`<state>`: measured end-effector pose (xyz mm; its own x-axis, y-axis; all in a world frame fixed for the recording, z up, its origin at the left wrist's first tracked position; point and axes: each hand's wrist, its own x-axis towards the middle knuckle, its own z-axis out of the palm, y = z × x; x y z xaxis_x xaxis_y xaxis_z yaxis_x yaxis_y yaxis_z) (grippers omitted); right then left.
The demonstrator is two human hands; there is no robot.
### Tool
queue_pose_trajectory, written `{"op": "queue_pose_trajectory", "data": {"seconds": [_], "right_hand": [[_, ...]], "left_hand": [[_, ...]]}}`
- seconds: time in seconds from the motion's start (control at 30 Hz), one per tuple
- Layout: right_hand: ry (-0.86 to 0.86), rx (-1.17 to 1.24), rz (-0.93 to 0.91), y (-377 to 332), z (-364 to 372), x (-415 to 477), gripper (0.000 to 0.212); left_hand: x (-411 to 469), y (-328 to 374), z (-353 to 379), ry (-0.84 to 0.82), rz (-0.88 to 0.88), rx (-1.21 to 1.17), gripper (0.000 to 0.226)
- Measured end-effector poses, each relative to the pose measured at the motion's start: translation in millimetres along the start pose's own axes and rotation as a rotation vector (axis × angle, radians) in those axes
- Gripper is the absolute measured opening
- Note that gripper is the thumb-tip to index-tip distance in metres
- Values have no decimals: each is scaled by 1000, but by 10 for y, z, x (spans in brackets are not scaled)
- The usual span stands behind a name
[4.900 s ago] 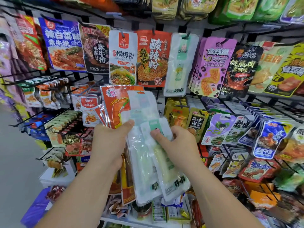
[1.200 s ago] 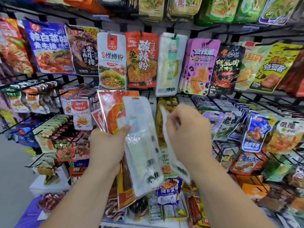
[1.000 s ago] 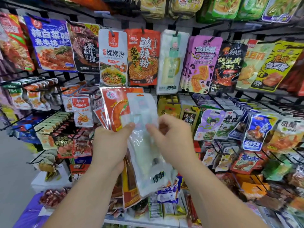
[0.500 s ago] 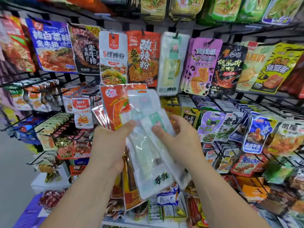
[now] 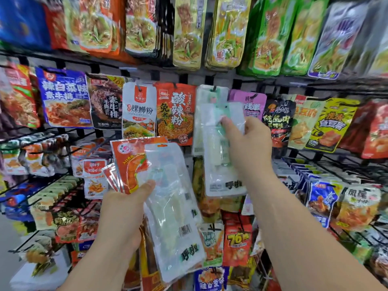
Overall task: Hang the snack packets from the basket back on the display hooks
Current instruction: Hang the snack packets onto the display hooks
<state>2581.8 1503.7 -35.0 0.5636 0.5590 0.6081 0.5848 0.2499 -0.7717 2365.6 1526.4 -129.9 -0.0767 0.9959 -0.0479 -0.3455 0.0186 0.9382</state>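
Pinches white-green packet near its top with right hand, thumb in front and fingers curled behind, at 1 o'clock from frame centre. Holds it upright, overlapping a matching hung packet on display hook at 12 o'clock of it; hole on hook or not: cannot tell. Grips fanned stack in left hand at 7 o'clock, thumb across the front: clear packet foremost, orange packet behind.
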Motion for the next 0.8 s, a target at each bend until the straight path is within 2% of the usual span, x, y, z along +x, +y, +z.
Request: {"op": "queue_pose_trajectory", "data": {"seconds": [0.13, 0.3, 0.4, 0.5, 0.57, 0.67, 0.8], "right_hand": [[62, 48, -3, -164, 205, 293, 52], [85, -23, 47, -199, 388, 454, 53], [107, -64, 65, -184, 435, 488, 55], [117, -68, 82, -144, 462, 481, 53], [124, -63, 92, -121, 476, 462, 54], [138, -13, 79, -91, 492, 467, 55], [143, -8, 71, -77, 500, 465, 58]], "left_hand": [[51, 19, 19, 31, 19, -3, 24], [142, 14, -51, 1, 16, -22, 40], [184, 25, -82, 8, 12, -21, 43], [227, 34, -108, -5, 1, -31, 75], [267, 22, -129, -10, 1, -32, 86], [272, 47, -139, -27, -2, -51, 75], [315, 21, -178, -32, -5, -34, 44]]}}
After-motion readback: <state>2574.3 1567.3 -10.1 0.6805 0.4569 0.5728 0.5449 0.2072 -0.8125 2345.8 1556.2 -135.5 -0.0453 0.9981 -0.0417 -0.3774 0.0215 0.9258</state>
